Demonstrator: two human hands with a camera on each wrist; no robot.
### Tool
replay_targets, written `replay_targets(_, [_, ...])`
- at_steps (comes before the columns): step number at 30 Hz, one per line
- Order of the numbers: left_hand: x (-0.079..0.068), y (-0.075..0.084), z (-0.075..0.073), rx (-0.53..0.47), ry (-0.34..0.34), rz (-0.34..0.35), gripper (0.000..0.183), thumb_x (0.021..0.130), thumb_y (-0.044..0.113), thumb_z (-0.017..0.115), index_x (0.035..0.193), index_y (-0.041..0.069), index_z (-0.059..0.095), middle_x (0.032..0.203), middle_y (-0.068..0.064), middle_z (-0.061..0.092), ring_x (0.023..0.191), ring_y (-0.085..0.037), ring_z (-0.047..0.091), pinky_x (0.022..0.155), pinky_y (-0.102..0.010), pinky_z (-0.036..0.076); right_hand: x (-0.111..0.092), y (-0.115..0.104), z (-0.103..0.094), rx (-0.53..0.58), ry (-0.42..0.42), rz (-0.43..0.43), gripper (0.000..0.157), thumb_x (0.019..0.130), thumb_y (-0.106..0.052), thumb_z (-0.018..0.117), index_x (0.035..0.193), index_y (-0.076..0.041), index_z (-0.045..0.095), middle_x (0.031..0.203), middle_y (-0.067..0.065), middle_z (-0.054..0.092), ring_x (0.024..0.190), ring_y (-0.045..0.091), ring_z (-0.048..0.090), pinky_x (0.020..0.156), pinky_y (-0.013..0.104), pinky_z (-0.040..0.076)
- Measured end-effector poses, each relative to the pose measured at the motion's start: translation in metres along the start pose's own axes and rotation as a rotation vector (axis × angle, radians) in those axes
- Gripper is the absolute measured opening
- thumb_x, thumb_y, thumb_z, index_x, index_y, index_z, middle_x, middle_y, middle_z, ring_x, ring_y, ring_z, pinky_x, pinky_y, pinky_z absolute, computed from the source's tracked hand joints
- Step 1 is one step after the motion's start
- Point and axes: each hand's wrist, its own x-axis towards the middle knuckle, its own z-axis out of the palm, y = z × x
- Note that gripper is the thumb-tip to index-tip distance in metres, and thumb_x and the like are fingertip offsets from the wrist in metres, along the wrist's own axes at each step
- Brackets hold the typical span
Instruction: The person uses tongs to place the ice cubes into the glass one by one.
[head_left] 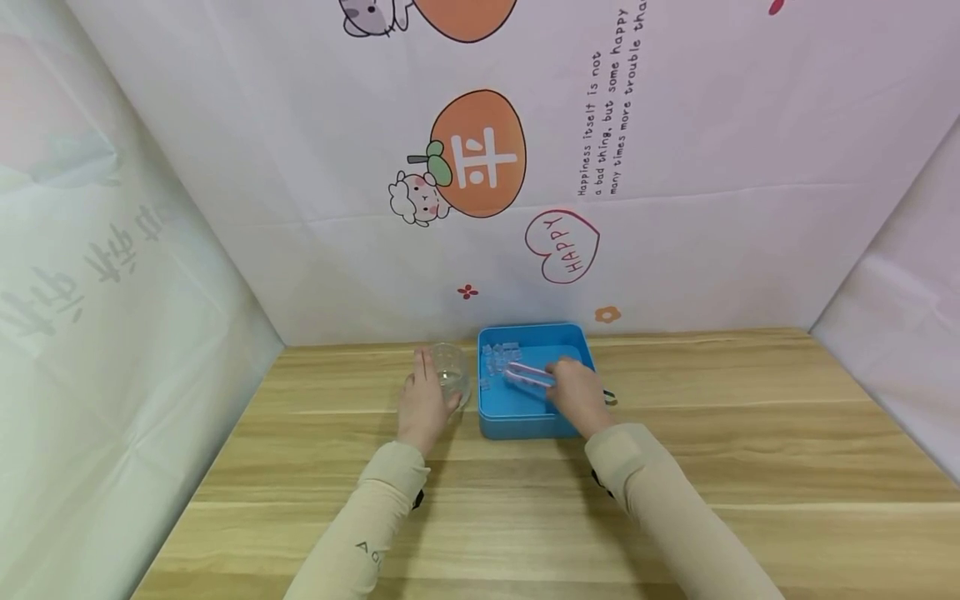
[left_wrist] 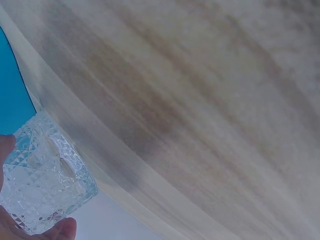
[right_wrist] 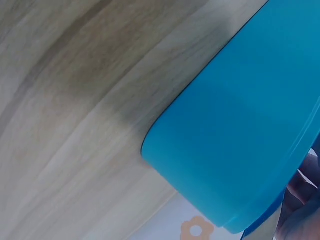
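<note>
My left hand (head_left: 422,406) holds a clear glass cup (head_left: 452,377) that stands on the table just left of a blue box (head_left: 510,427). In the left wrist view, the cup's diamond-cut wall (left_wrist: 45,180) shows between the thumb and a finger. Over the open box, my right hand (head_left: 579,395) grips pale pink tongs (head_left: 531,374), whose tips point left toward several small clear cubes (head_left: 498,358). The cubes lie along the box's left side. In the right wrist view, the box wall (right_wrist: 230,130) hides much of the hand (right_wrist: 302,210).
Both sit on a wood-grain table (head_left: 495,517), close to its back edge. A printed white cloth (head_left: 337,250) rises behind it, and more cloth hangs at either side. A small dark-and-light end piece (head_left: 610,397) sticks out right of the right hand.
</note>
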Motion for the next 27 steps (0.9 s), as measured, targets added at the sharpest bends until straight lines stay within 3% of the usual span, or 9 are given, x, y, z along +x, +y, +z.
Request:
replay_targets(16, [-0.001,0.001,0.0,-0.008,0.012,-0.002,0.094,0.083,0.037,0.072,0.149,-0.005,0.02,0.155,-0.022,0.026,0.115,-0.038,0.056,0.097,-0.046,0.049,-0.001,0.008,-0.007,-0.034,0.121,-0.078,0.029,0.081,-0.008,0.072,0.109,0.0,0.07,0.096,0.015,0.067,0.081,0.026,0.063,0.071,0.039,0.057])
replay_targets(27, [-0.001,0.002,-0.001,-0.022,0.01,-0.002,0.093,0.083,0.036,0.072,0.149,-0.005,0.02,0.155,-0.021,0.026,0.115,-0.039,0.056,0.096,-0.047,0.05,-0.001,-0.002,-0.017,-0.034,0.197,-0.128,0.03,0.082,-0.011,0.073,0.111,-0.004,0.07,0.096,0.013,0.067,0.076,0.022,0.063,0.063,0.033,0.057])
